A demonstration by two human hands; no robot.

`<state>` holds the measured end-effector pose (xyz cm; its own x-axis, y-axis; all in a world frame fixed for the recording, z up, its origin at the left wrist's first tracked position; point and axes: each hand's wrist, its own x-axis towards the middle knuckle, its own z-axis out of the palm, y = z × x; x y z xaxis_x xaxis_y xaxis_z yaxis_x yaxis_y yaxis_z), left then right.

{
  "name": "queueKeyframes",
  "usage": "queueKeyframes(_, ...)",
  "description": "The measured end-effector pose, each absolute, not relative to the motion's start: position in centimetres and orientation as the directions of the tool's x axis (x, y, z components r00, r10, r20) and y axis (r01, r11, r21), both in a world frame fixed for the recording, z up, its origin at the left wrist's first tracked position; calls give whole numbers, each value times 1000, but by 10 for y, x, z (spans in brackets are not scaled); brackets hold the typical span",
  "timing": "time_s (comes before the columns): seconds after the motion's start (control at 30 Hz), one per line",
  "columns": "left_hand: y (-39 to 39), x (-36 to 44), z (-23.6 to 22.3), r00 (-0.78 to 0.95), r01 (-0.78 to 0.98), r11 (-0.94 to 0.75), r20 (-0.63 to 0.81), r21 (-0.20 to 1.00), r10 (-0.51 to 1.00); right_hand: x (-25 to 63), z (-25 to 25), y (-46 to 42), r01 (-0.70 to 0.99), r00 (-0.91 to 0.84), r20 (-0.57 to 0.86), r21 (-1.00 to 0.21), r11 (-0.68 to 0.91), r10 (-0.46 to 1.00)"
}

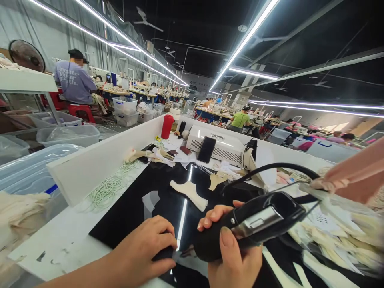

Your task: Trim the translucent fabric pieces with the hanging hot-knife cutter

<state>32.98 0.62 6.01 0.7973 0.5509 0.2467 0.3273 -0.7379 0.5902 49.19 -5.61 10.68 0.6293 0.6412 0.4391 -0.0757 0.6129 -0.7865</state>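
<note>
My right hand (231, 248) is wrapped around a black corded hand tool (255, 224) with a silver panel on its side. The tool tilts down to the left over a glossy black board (120, 212). My left hand (153, 250) rests low at the board, thumb apart from the bent fingers, with nothing visible between them. Close to its fingertips lies a translucent piece (192, 274), partly hidden. Farther up the board are a cream curved fabric piece (189, 193), a grey translucent template (150, 202) and another cream piece (216, 181).
Green cord (109, 188) lies tangled at the left, beside a white side wall (99, 160). A phone (207, 149) leans on a white vented machine (222, 140); a red cup (167, 126) stands behind. Cream pieces (336, 240) pile at right. Other people work beyond.
</note>
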Motion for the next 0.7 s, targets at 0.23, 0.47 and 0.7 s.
queueKeyframes(0.23,3,330,58,754,285,-682,281,673,593,495,98,-45,-16,541,561,-738,675,627)
queueKeyframes(0.47,2,331,58,721,263,-682,332,682,609,495,96,-43,-13,537,575,-726,688,617)
queueKeyframes(0.7,2,332,55,713,256,-688,348,679,608,495,97,-44,-29,568,523,-759,650,636)
